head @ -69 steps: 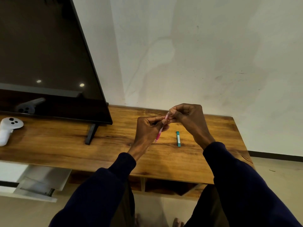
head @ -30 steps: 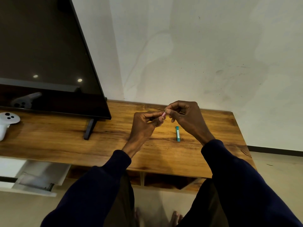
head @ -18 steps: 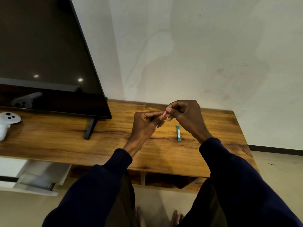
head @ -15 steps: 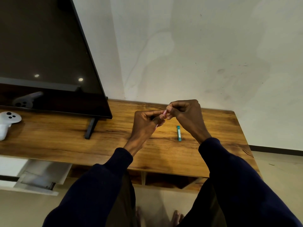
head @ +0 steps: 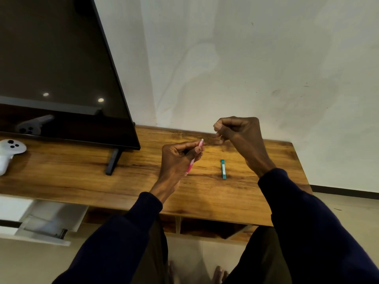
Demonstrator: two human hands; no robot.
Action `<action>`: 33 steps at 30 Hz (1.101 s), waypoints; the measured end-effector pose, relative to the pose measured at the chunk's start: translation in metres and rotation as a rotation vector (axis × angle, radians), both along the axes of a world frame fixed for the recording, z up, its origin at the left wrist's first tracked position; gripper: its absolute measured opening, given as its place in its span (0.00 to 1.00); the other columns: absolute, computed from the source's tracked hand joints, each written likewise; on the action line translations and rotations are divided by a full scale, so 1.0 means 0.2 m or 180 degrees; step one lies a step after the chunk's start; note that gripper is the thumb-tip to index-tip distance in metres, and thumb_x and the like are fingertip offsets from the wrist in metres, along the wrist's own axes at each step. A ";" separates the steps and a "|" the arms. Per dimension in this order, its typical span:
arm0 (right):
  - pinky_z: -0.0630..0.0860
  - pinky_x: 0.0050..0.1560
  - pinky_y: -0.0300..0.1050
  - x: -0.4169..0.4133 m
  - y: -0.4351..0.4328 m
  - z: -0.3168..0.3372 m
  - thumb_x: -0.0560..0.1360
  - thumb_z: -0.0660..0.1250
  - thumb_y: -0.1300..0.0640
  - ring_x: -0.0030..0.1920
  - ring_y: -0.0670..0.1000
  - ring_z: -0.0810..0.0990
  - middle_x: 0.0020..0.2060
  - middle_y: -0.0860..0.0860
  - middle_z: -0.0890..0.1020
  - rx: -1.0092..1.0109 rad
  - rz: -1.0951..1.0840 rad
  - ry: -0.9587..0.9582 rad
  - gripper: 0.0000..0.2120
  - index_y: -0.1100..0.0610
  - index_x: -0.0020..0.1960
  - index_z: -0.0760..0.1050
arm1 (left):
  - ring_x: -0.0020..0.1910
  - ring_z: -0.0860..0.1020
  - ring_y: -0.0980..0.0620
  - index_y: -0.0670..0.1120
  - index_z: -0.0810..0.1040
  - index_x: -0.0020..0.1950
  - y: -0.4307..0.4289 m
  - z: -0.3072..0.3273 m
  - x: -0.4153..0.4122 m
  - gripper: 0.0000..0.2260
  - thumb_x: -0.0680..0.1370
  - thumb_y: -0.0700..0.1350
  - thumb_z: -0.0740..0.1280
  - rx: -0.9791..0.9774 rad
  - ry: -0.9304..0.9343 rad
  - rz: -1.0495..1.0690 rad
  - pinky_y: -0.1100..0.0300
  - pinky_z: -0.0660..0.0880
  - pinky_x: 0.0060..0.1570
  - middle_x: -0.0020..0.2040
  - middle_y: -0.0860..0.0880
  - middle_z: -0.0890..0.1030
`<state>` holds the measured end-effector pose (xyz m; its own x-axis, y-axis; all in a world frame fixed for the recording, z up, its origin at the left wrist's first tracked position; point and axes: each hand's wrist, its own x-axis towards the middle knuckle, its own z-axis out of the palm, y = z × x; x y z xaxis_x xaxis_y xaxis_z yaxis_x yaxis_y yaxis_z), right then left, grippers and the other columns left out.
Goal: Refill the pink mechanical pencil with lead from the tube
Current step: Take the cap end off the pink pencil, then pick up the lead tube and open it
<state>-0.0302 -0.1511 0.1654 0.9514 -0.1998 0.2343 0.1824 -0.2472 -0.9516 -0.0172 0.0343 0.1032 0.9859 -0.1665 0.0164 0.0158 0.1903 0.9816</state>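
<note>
Left hand [head: 180,158]: closed around the pink mechanical pencil [head: 191,166] at mid-barrel, just left of frame centre. The pencil is held above the table [head: 82,177], tilted, with its writing tip down and toward the lower left and its back end up and toward the upper right, clear of the fingers.

Right hand [head: 239,134]: raised up and to the right of the pencil's back end, near it but not touching. The fingers are curled and the thumb tip meets the forefinger. It cannot be told whether a small part is pinched there.

Lead tube [head: 223,169]: teal, lying flat on the table, below the right hand and to the right of the left hand, apart from both. Its long axis runs almost straight up and down the frame, nearly parallel to the pencil. Judgement: the right hand is the nearer one and is not holding the pencil, so the pickup falls to it, reaching down the frame to take the tube across its narrow width.

Count: two hands, one pencil, one lead tube.

Outward: one television [head: 57,68] at upper left and one white controller [head: 9,153] at the left edge, both on the table.
</note>
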 end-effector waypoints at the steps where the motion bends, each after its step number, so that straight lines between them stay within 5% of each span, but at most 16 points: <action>1: 0.81 0.36 0.40 0.00 0.01 -0.02 0.77 0.74 0.63 0.34 0.51 0.83 0.40 0.62 0.86 0.0202 0.0050 0.0068 0.06 0.65 0.51 0.85 | 0.45 0.88 0.50 0.37 0.85 0.58 -0.01 0.00 0.00 0.11 0.76 0.34 0.75 -0.0013 0.0006 0.0001 0.61 0.84 0.44 0.47 0.46 0.89; 6: 0.79 0.38 0.41 0.00 0.01 -0.10 0.77 0.72 0.65 0.40 0.52 0.82 0.41 0.59 0.85 0.1314 0.0326 0.0404 0.08 0.68 0.54 0.84 | 0.50 0.88 0.49 0.39 0.85 0.60 -0.01 0.01 0.00 0.13 0.76 0.37 0.75 0.0110 -0.0012 -0.0036 0.57 0.85 0.49 0.50 0.45 0.89; 11: 0.79 0.37 0.41 0.05 -0.01 -0.19 0.77 0.72 0.64 0.43 0.52 0.83 0.44 0.59 0.86 0.1397 0.0300 0.0662 0.11 0.69 0.56 0.83 | 0.53 0.87 0.53 0.41 0.86 0.60 0.06 -0.05 0.05 0.13 0.75 0.41 0.76 0.0389 0.0097 -0.0011 0.56 0.84 0.55 0.52 0.47 0.89; 17: 0.80 0.35 0.39 0.09 -0.01 -0.38 0.76 0.75 0.62 0.40 0.49 0.83 0.43 0.57 0.88 0.0740 -0.0053 0.1006 0.04 0.62 0.49 0.86 | 0.46 0.87 0.54 0.42 0.87 0.56 0.07 -0.16 0.10 0.10 0.75 0.41 0.77 0.0823 0.0284 0.0049 0.58 0.85 0.45 0.49 0.48 0.89; 25: 0.77 0.36 0.34 0.18 0.03 -0.60 0.75 0.77 0.60 0.39 0.44 0.84 0.38 0.47 0.85 -0.0618 -0.0275 0.1215 0.01 0.57 0.45 0.86 | 0.42 0.88 0.52 0.41 0.88 0.53 0.07 -0.28 0.15 0.09 0.74 0.40 0.78 0.1396 0.0283 0.0115 0.52 0.86 0.45 0.45 0.47 0.89; 33: 0.71 0.37 0.20 0.24 0.06 -0.71 0.74 0.77 0.63 0.38 0.37 0.77 0.40 0.48 0.82 -0.1297 -0.0261 0.1141 0.04 0.63 0.48 0.87 | 0.42 0.87 0.54 0.42 0.88 0.51 0.03 -0.38 0.23 0.08 0.73 0.41 0.79 0.2087 0.0192 0.0069 0.54 0.86 0.48 0.45 0.48 0.88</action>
<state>0.0176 -0.1401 0.0228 0.9710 -0.2374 -0.0278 -0.1709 -0.6085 -0.7750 0.0281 0.0407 0.0265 0.9852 -0.1034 -0.1371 0.0773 -0.4458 0.8918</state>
